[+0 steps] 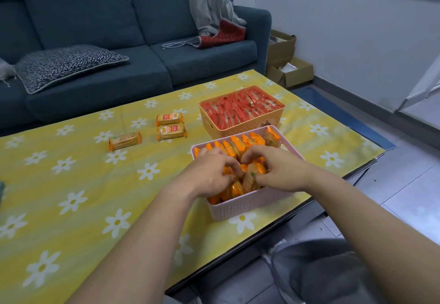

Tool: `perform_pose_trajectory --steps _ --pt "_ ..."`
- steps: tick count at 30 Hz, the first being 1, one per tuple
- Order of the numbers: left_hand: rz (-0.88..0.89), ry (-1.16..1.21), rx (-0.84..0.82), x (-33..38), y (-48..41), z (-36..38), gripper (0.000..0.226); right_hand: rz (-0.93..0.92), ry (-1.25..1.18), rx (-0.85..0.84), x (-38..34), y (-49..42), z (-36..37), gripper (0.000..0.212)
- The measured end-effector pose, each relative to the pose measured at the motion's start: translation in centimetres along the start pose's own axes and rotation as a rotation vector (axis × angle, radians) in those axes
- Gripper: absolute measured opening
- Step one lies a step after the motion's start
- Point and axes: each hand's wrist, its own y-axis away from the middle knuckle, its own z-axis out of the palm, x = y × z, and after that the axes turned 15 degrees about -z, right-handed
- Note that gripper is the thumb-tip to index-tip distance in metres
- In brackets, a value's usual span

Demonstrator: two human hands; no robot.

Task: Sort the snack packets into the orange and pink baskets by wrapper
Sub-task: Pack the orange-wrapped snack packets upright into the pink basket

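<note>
At lower centre, the left grip and right grip both curl around orange packets in the pink basket. Squeezing the row upright and tight should free room for three loose packets at mid-left on the table. The fingertips and the packets beneath them are hidden.

Matt plastic on the pink basket, wall moulded in a fine woven-look grid; same plastic and texture on the orange basket. Glossy, crinkly film on the orange packets, red packets and loose packets, partly clear. Smooth tablecloth with a faint sheen, seemingly plastic-coated. Matt woven cloth on the sofa; coarser weave on the cushion. Matt brown cardboard boxes. Smooth, slightly shiny tiled floor.
</note>
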Motion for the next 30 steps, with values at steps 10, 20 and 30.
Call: perform_pose_trajectory --steps 10,20,30 --pt "0.013 0.039 0.144 0.3 -0.7 0.7 0.011 0.042 0.309 0.000 -1.0 -0.6 0.9 0.027" --pt "-0.090 0.005 0.162 2.3 0.0 2.1 0.029 0.230 -0.095 0.409 1.5 2.0 -3.4 0.030" --pt "-0.161 -0.088 0.049 3.0 -0.3 1.4 0.060 0.077 0.429 -0.005 1.2 -0.8 0.3 0.041"
